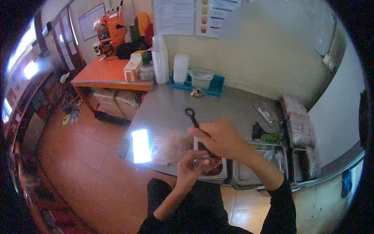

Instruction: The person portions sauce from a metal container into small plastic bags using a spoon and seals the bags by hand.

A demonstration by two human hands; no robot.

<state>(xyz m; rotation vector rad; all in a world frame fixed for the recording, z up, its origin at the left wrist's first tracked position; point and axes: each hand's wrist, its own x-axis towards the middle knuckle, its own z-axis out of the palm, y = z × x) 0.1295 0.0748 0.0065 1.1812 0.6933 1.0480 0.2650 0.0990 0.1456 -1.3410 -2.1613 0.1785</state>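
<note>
My right hand point(224, 138) is closed around a black utensil handle point(193, 118) with a ring at its upper end. The utensil's lower end is hidden, so I cannot tell its kind. Below it, the fingers of my left hand point(188, 168) are curled around a clear plastic bag point(201, 155), whose contents I cannot make out. Both hands are over a metal tray point(213, 178) that contains something reddish-brown. Left of the hands lie blurred, pale clear packets point(169, 148).
A second metal tray point(286, 154) stands on the right, near stacked plastic packs point(302, 130) and a green packet point(272, 137). A bright phone-like screen point(141, 146) lies at the table's left edge. Clear containers point(200, 79) sit on a blue tray point(218, 84) at the back. An orange table point(101, 72) adjoins.
</note>
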